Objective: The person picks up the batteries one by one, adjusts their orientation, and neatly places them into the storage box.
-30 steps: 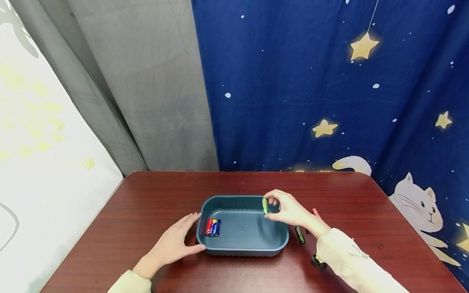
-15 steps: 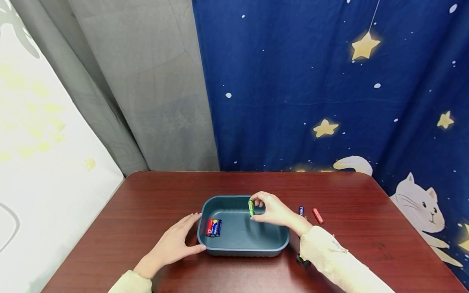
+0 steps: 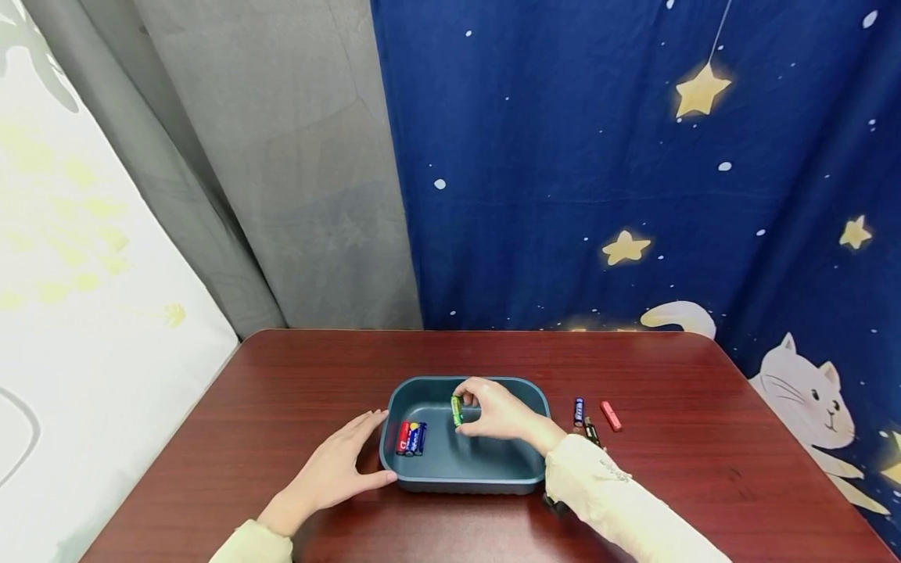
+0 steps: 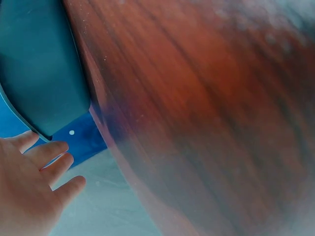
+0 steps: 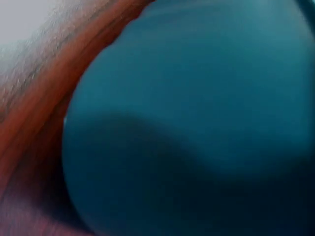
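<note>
My right hand (image 3: 496, 413) pinches a green battery (image 3: 457, 411) between thumb and fingers, held nearly upright over the inside of a blue-grey plastic bin (image 3: 464, 482). At the bin's left end my left hand (image 3: 338, 461) rests with spread fingers, fingertips and thumb at the rim. Inside the bin, against its left side, a red battery (image 3: 403, 438) and two blue batteries (image 3: 416, 439) lie side by side. The left wrist view has the left hand (image 4: 37, 179) with straight fingers at the bin's edge. Only the bin wall (image 5: 197, 98) fills the right wrist view, blurred; the hand is out of it.
On the wooden table (image 3: 317, 360), right of the bin, lie a blue battery (image 3: 579, 412), a red battery (image 3: 611, 416) and dark batteries (image 3: 591, 431) partly behind the right sleeve. A black object (image 3: 555, 504) shows below the right wrist. Curtains (image 3: 563, 156) hang behind the table.
My right hand has carried the green battery leftward and slightly lower, from the bin's right end toward its middle. The batteries on the right have come out from behind the arm. The left hand stays put.
</note>
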`<state>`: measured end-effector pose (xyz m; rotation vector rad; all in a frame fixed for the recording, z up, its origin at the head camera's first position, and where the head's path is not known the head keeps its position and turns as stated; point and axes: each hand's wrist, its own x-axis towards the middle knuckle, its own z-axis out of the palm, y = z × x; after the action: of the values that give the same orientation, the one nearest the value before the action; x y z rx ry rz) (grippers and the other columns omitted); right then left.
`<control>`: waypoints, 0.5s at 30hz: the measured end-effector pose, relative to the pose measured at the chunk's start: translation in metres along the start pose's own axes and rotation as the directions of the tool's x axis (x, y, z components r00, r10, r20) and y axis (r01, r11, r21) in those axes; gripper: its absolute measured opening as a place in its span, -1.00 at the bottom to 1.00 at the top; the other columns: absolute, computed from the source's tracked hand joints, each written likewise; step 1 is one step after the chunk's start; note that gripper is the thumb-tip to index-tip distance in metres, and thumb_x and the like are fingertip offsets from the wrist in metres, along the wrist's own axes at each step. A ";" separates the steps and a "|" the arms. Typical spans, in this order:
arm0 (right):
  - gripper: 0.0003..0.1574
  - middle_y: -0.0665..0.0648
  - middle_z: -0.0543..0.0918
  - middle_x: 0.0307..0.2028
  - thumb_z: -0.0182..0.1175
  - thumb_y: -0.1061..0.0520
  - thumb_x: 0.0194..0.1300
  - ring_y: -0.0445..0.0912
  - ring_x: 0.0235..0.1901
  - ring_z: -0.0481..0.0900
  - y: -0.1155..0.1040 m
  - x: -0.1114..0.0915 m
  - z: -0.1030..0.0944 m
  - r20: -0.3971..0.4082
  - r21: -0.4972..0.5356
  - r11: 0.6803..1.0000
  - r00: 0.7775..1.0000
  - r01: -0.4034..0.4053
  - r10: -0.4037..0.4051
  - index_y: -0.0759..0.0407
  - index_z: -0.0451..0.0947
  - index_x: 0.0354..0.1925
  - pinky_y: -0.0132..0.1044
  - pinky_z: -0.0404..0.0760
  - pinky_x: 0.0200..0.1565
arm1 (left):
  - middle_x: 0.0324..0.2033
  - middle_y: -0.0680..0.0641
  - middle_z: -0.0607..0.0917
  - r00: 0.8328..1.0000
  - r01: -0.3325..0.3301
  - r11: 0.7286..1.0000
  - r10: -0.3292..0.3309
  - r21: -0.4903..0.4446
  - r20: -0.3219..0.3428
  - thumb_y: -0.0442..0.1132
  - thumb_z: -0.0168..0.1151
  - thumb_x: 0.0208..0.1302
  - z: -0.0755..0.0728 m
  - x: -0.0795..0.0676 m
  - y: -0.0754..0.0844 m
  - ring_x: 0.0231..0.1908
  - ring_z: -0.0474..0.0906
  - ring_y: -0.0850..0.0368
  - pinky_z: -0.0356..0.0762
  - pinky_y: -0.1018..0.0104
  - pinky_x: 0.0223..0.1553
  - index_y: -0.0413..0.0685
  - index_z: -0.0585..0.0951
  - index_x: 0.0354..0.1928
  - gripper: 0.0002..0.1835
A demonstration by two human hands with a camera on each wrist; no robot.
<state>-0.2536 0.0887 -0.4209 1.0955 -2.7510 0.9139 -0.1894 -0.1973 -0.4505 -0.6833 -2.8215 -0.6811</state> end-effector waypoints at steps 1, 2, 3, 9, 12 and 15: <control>-0.44 0.03 0.50 -0.36 0.41 0.05 -0.11 -0.14 -0.33 0.44 -0.001 0.001 0.002 0.013 -0.012 1.000 1.000 0.000 0.000 0.20 0.48 -0.11 -0.39 0.46 -0.25 | 0.21 -0.08 0.39 1.000 0.003 1.000 -0.003 0.000 0.002 0.32 0.27 -0.13 0.000 0.000 0.000 0.23 0.25 -0.08 0.33 -0.07 0.08 0.08 0.30 0.29 -0.08; -0.44 0.04 0.50 -0.35 0.41 0.05 -0.11 -0.14 -0.33 0.45 -0.003 0.003 0.004 0.027 -0.018 1.000 1.000 -0.001 0.001 0.20 0.48 -0.11 -0.39 0.46 -0.25 | 0.21 -0.08 0.39 1.000 0.006 1.000 -0.006 0.001 0.004 0.32 0.27 -0.13 0.000 0.000 0.000 0.23 0.25 -0.08 0.33 -0.07 0.08 0.08 0.30 0.29 -0.08; -0.45 0.05 0.51 -0.35 0.41 0.05 -0.10 -0.13 -0.33 0.45 -0.004 0.004 0.006 0.040 -0.024 1.000 0.999 -0.001 0.002 0.20 0.49 -0.12 -0.39 0.45 -0.25 | 0.21 -0.08 0.39 1.000 0.009 1.000 -0.009 0.002 0.007 0.33 0.26 -0.13 0.000 0.000 0.000 0.23 0.25 -0.08 0.33 -0.07 0.08 0.08 0.29 0.29 -0.08; -0.46 0.02 0.50 -0.36 0.40 0.01 -0.10 -0.18 -0.35 0.41 -0.010 0.010 0.019 0.101 -0.079 0.997 0.995 0.013 -0.005 0.17 0.49 -0.13 -0.43 0.43 -0.28 | 0.22 -0.07 0.38 1.000 0.022 1.000 -0.022 0.004 0.022 0.36 0.23 -0.12 0.000 0.002 0.002 0.24 0.24 -0.06 0.32 -0.07 0.09 0.09 0.28 0.30 -0.07; -0.46 0.02 0.49 -0.37 0.39 -0.01 -0.09 -0.22 -0.36 0.38 -0.012 0.013 0.024 0.132 -0.101 0.995 0.991 0.015 -0.002 0.16 0.49 -0.13 -0.46 0.40 -0.30 | 0.22 -0.06 0.37 0.999 0.034 0.999 -0.034 -0.003 0.030 0.36 0.22 -0.12 0.000 0.001 0.002 0.24 0.23 -0.05 0.32 -0.09 0.09 0.10 0.28 0.30 -0.07; -0.48 0.01 0.48 -0.39 0.39 -0.03 -0.08 -0.24 -0.38 0.35 -0.014 0.016 0.028 0.162 -0.119 0.993 0.987 0.004 0.016 0.13 0.48 -0.14 -0.46 0.38 -0.33 | 0.22 -0.06 0.37 0.999 0.039 0.999 -0.039 -0.007 0.033 0.36 0.22 -0.11 -0.001 0.001 0.002 0.24 0.22 -0.04 0.32 -0.09 0.08 0.10 0.27 0.30 -0.07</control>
<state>-0.2513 0.0558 -0.4327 1.1917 -2.8959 0.6785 -0.1891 -0.1957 -0.4490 -0.6485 -2.8706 -0.6942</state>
